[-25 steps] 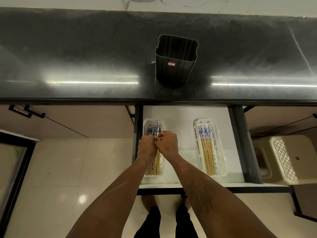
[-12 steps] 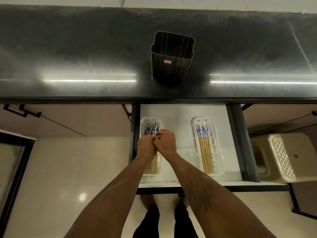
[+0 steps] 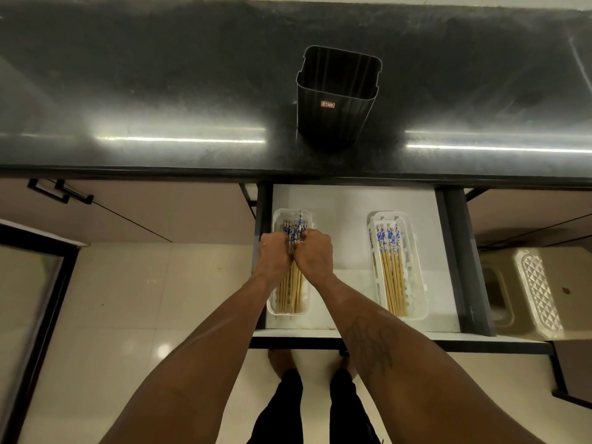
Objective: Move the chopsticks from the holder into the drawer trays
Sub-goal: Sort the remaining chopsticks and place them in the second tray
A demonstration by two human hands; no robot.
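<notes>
A black ribbed holder (image 3: 336, 100) stands on the dark counter (image 3: 160, 75), and I see no chopsticks in it. Below, the open white drawer (image 3: 346, 213) holds two white trays. In the left tray (image 3: 278, 216) lies a bundle of bamboo chopsticks with blue patterned tops (image 3: 293, 290). My left hand (image 3: 275, 256) and my right hand (image 3: 315, 253) sit side by side over this tray, fingers curled around the bundle near its patterned end. The right tray (image 3: 416, 280) holds another row of chopsticks (image 3: 392, 270).
A beige plastic stool (image 3: 525, 290) stands on the floor right of the drawer. Cabinet doors with black handles (image 3: 57, 192) are at the left. My feet (image 3: 307, 363) stand on the tiled floor below the drawer front.
Both hands stay together on the bundle in the left tray. They have shifted slightly toward the patterned ends. The view has drifted a little.
</notes>
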